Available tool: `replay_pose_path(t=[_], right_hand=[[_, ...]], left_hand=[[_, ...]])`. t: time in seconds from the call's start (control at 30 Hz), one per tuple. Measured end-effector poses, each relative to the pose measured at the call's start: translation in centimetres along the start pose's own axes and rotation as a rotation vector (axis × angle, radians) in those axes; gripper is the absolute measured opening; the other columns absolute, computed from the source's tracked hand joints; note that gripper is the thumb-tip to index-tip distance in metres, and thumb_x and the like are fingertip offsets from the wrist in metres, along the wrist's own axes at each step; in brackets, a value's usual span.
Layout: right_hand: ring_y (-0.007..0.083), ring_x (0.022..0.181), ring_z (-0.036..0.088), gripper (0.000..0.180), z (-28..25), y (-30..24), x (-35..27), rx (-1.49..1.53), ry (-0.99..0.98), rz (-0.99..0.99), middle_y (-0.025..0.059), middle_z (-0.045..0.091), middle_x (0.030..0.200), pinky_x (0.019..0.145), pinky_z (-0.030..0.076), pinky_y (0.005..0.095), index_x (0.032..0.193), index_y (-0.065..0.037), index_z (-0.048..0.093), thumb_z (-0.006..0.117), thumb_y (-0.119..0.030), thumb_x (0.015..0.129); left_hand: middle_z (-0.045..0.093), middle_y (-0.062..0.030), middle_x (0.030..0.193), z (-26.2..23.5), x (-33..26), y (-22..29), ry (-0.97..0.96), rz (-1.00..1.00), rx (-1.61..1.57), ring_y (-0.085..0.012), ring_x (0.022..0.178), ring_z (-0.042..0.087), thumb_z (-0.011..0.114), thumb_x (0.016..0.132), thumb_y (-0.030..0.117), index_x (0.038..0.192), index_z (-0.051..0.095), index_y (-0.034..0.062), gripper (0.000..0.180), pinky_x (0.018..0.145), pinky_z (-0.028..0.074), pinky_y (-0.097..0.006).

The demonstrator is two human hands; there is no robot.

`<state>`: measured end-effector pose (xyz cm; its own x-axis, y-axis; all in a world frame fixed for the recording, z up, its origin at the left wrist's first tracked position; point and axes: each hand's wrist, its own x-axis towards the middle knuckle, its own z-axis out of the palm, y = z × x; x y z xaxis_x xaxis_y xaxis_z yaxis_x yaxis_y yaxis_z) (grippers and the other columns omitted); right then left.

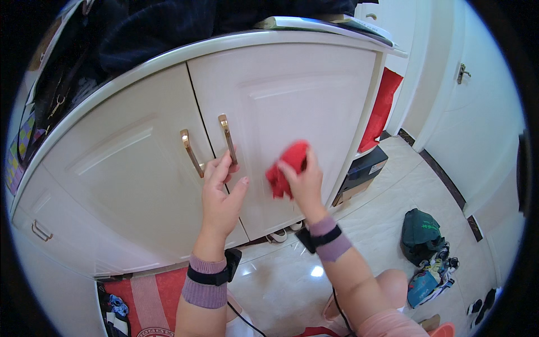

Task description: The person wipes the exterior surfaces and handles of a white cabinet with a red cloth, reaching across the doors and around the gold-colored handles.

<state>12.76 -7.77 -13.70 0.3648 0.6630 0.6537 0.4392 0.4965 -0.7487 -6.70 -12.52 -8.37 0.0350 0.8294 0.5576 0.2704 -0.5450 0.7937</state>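
Head view: wiping of the cream cabinet doors looks under way, not finished.

Right hand (303, 182) is closed around a bunched red cloth (287, 168), pressed against the right cabinet door (303, 95) about mid-height, just right of its gold handle (227, 139). Left hand (222, 194) is open, fingers loosely spread, fingertips touching the lower end of that handle near the seam between the doors; it grips nothing. Both doors are shut. Left cabinet door (123, 163) and its own handle (191, 153) are untouched right now. Can't tell from the surface which areas have been wiped: no visible streaks or dirt either way. Cloth is bright red, soft, crumpled into a wad, part hanging below the hand. My guess: most of the door area still to cover.
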Motion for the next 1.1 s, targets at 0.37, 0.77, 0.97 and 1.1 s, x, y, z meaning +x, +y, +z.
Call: replay_pose_path(t=[0.37,0.77,0.97,1.1], right_hand=[[0.0370,0.085,0.068,0.052,-1.2,-6.9,9.9,0.052,0.108,-0.282,0.0223,0.070,0.094,0.077,0.054,0.0388,0.109,0.001,0.061,0.085,-0.031,0.076],[0.0220,0.090,0.067,0.052,0.4,13.3,-9.3,0.173,0.126,0.284,0.0134,0.070,0.099,0.082,0.053,0.0355,0.120,0.002,0.057,0.084,-0.020,0.081],[0.0277,0.090,0.068,0.048,-0.8,14.3,-10.1,-0.043,0.070,0.339,0.0173,0.069,0.099,0.082,0.054,0.0387,0.119,0.000,0.057,0.081,-0.022,0.083],[0.0272,0.087,0.067,0.040,-1.4,3.4,-0.3,0.086,0.163,0.114,0.0165,0.068,0.098,0.080,0.053,0.0377,0.115,-0.001,0.059,0.078,-0.022,0.086]], left_hand=[[0.048,-0.0033,0.120,-0.1,0.1,-0.9,0.007,0.045,-0.029,-0.0161,0.114,0.052,0.060,0.087,-0.003,0.150,0.047,0.0053,0.065,0.102,0.043,-0.031],[0.050,-0.0031,0.120,0.5,0.0,0.4,0.049,0.002,-0.029,-0.0159,0.114,0.053,0.059,0.087,-0.006,0.149,0.047,0.0041,0.064,0.103,0.043,-0.032],[0.049,-0.0023,0.117,0.8,0.1,0.6,0.057,-0.018,0.021,-0.0154,0.111,0.054,0.060,0.087,-0.005,0.148,0.049,0.0049,0.063,0.101,0.045,-0.030],[0.049,-0.0022,0.117,0.8,0.1,0.5,0.055,-0.005,-0.019,-0.0152,0.111,0.055,0.060,0.087,-0.005,0.148,0.049,0.0052,0.062,0.099,0.046,-0.030]])
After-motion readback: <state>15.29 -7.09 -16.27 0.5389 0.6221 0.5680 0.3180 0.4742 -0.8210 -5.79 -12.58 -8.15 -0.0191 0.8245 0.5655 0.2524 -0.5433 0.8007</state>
